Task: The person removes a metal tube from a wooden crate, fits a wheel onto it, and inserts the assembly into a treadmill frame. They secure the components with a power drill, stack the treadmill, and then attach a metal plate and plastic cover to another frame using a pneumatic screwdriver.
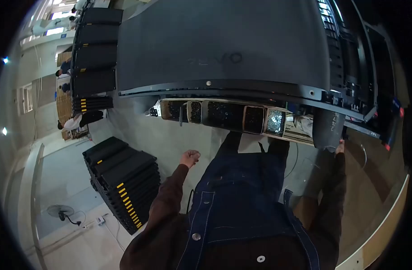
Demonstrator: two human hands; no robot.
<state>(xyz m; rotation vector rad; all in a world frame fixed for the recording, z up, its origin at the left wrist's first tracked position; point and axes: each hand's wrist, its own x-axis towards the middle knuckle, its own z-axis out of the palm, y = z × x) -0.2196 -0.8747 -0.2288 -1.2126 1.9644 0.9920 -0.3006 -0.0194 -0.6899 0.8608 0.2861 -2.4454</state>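
My left hand (pixel 190 158) hangs in front of my body to the left, over the floor. Its fingers are curled closed, and anything inside them is too small to make out. My right hand (pixel 341 146) is at the lower end of a black rounded piece with lettering (pixel 329 128), at the right of a large black machine that looks like a treadmill (pixel 224 40). Its fingers are partly hidden, so their grip does not show. Below the machine's near edge sits a row of parts bins (pixel 224 116) holding small dark pieces; one bin (pixel 275 122) holds shiny metal hardware.
A stack of black panels with yellow marks (pixel 123 173) stands at the left. More black machines (pixel 96 56) line up at the far left, with people (pixel 73 122) beyond. A fan (pixel 60 211) is at the lower left. A cable (pixel 292 164) lies near my legs.
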